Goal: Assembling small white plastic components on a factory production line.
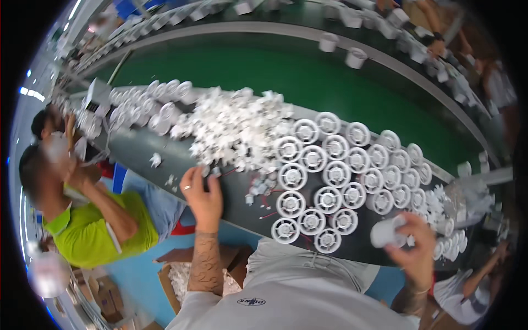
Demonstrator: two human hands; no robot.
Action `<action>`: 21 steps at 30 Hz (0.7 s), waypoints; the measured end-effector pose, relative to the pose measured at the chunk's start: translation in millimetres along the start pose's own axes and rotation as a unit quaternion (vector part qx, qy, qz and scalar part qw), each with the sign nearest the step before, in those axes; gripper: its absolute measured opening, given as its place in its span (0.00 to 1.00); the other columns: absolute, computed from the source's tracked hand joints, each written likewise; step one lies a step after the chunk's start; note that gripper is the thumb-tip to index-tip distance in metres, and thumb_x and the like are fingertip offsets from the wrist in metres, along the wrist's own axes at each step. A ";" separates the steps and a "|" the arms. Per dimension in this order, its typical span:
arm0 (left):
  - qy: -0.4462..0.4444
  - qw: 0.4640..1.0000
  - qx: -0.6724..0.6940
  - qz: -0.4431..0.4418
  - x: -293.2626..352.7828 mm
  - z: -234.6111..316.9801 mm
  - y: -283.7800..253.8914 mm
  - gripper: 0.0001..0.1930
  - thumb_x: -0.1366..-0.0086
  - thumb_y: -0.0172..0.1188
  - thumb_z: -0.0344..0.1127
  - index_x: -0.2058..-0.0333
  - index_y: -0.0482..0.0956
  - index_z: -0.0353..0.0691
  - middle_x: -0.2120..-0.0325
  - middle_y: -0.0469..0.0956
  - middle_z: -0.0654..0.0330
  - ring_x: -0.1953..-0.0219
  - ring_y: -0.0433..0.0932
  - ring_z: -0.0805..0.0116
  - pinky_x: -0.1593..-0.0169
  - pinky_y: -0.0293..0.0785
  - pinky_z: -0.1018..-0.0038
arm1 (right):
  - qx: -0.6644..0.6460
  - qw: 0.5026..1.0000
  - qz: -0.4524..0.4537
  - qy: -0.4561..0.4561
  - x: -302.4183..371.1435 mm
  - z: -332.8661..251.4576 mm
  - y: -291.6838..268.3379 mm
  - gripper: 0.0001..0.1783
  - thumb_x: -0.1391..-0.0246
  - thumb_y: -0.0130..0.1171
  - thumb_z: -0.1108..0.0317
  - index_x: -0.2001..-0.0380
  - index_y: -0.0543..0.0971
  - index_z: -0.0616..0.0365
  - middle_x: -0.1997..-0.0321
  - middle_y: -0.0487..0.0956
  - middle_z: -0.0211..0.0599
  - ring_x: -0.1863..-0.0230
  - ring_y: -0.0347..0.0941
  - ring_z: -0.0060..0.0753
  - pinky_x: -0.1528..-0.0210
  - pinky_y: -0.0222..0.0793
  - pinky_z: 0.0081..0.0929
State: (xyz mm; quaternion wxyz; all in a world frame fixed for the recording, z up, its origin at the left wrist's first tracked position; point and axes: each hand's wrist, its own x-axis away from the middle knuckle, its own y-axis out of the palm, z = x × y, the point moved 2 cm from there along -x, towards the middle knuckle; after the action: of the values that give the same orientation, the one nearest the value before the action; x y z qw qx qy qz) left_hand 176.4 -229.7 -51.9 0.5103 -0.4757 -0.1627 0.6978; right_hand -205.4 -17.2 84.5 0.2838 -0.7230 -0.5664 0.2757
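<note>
My left hand point(202, 198), with a ring on one finger, reaches over the dark tabletop with its fingers apart. Its fingertips are beside small grey motor-like parts point(254, 191) with thin red wires. My right hand point(413, 247) grips a white plastic cylindrical housing point(386, 232) at the table's near edge. Between the hands lie several rows of round white fan housings point(328, 199) with spoked centres. Behind the left hand is a large heap of white fan blades point(236, 124).
A green conveyor belt point(264, 66) runs behind the table, with white cups point(356, 58) on it. Another person in a lime shirt point(104, 231) sits at my left. A cardboard box point(170, 275) stands below. Clear bags point(467, 201) lie at the right.
</note>
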 end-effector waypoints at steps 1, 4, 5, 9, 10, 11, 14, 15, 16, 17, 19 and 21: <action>0.020 0.998 -0.060 -0.009 -1.8 -15.8 1.0 0.18 0.42 0.60 0.28 0.52 0.76 0.32 0.51 0.72 0.43 0.47 0.69 0.46 0.42 0.64 0.59 | 0.007 0.998 0.011 0.055 23.3 2.5 9.7 0.19 0.71 0.75 0.69 0.71 0.78 0.59 0.52 0.79 0.48 0.53 0.78 0.46 0.51 0.72 0.36; 0.006 0.996 -0.082 -0.024 0.3 -49.9 -17.4 0.17 0.40 0.58 0.28 0.51 0.75 0.32 0.55 0.75 0.45 0.52 0.74 0.46 0.47 0.69 0.61 | 0.006 0.997 0.029 0.078 55.7 43.2 44.9 0.19 0.68 0.76 0.71 0.69 0.79 0.60 0.51 0.78 0.50 0.54 0.78 0.47 0.55 0.76 0.35; 0.002 0.997 -0.071 -0.023 -0.8 -51.9 -21.4 0.16 0.39 0.58 0.29 0.52 0.75 0.32 0.56 0.76 0.46 0.54 0.75 0.49 0.49 0.71 0.63 | 0.050 0.996 0.059 0.054 66.5 46.3 54.4 0.19 0.67 0.76 0.71 0.69 0.78 0.60 0.49 0.77 0.52 0.54 0.78 0.48 0.56 0.76 0.34; 0.033 0.997 -0.064 -0.035 -1.3 -46.9 -8.5 0.14 0.39 0.59 0.28 0.55 0.76 0.30 0.59 0.78 0.47 0.59 0.76 0.51 0.52 0.71 0.63 | 0.104 0.977 0.183 -0.021 94.4 62.2 82.6 0.21 0.66 0.76 0.73 0.66 0.78 0.60 0.46 0.74 0.55 0.53 0.77 0.53 0.56 0.77 0.35; -0.029 0.998 -0.035 -0.043 -2.8 -42.9 -6.2 0.13 0.38 0.59 0.29 0.56 0.77 0.30 0.62 0.79 0.48 0.62 0.77 0.52 0.56 0.72 0.63 | 0.091 0.977 0.189 -0.021 95.7 65.6 85.5 0.22 0.66 0.77 0.73 0.67 0.77 0.60 0.46 0.73 0.57 0.52 0.76 0.55 0.56 0.77 0.36; -0.090 0.995 -0.007 -0.047 -3.4 -39.8 -5.7 0.12 0.38 0.60 0.30 0.58 0.78 0.31 0.65 0.80 0.49 0.66 0.78 0.54 0.59 0.73 0.64 | 0.090 0.976 0.196 -0.020 95.5 71.2 90.0 0.22 0.66 0.77 0.73 0.67 0.77 0.60 0.46 0.73 0.57 0.52 0.76 0.55 0.56 0.77 0.36; 0.025 0.999 -0.033 -0.019 1.8 -57.3 -2.7 0.12 0.37 0.60 0.32 0.57 0.78 0.30 0.71 0.79 0.50 0.73 0.77 0.62 0.66 0.72 0.69 | 0.064 0.972 0.223 -0.048 91.1 75.9 94.7 0.22 0.66 0.78 0.72 0.68 0.75 0.60 0.45 0.71 0.58 0.53 0.76 0.55 0.56 0.77 0.36; 0.028 0.999 -0.031 -0.020 1.4 -57.4 -4.6 0.12 0.37 0.60 0.32 0.57 0.78 0.30 0.71 0.79 0.50 0.73 0.77 0.62 0.66 0.72 0.69 | 0.064 0.971 0.226 -0.046 89.9 76.7 95.0 0.22 0.66 0.78 0.72 0.68 0.75 0.60 0.45 0.71 0.58 0.53 0.76 0.55 0.56 0.77 0.36; 0.031 0.999 -0.032 -0.023 1.4 -56.9 -6.0 0.12 0.36 0.59 0.33 0.57 0.78 0.31 0.72 0.79 0.50 0.73 0.77 0.62 0.67 0.72 0.68 | 0.059 0.968 0.238 -0.052 88.8 78.2 96.2 0.22 0.66 0.78 0.72 0.68 0.75 0.60 0.45 0.71 0.58 0.53 0.76 0.54 0.56 0.77 0.36; 0.033 0.998 -0.034 -0.027 2.3 -55.2 -8.9 0.13 0.36 0.59 0.33 0.57 0.78 0.31 0.72 0.79 0.50 0.73 0.77 0.62 0.67 0.72 0.68 | 0.053 0.965 0.248 -0.058 88.9 79.5 97.9 0.22 0.66 0.78 0.72 0.68 0.75 0.60 0.45 0.71 0.57 0.53 0.76 0.53 0.57 0.76 0.35; 0.022 0.995 -0.072 -0.061 0.3 -50.7 -14.7 0.13 0.36 0.59 0.33 0.56 0.78 0.32 0.71 0.80 0.49 0.74 0.77 0.60 0.67 0.72 0.68 | 0.064 0.961 0.263 -0.055 90.6 79.5 100.3 0.21 0.66 0.77 0.71 0.68 0.76 0.60 0.46 0.73 0.55 0.55 0.77 0.51 0.58 0.77 0.34; -0.006 0.999 -0.032 -0.030 -1.7 -43.3 -18.3 0.13 0.38 0.60 0.32 0.57 0.78 0.30 0.72 0.79 0.45 0.73 0.78 0.55 0.67 0.72 0.64 | 0.072 0.957 0.278 -0.047 89.6 78.6 100.0 0.18 0.63 0.75 0.65 0.69 0.78 0.57 0.48 0.75 0.50 0.60 0.77 0.47 0.62 0.76 0.34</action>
State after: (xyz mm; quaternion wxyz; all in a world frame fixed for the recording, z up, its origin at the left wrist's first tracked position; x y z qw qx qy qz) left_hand 222.6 -234.6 -59.4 0.5143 -0.4828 -0.2024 0.6793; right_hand -177.3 58.2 -48.7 0.2200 -0.8156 -0.3347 0.4176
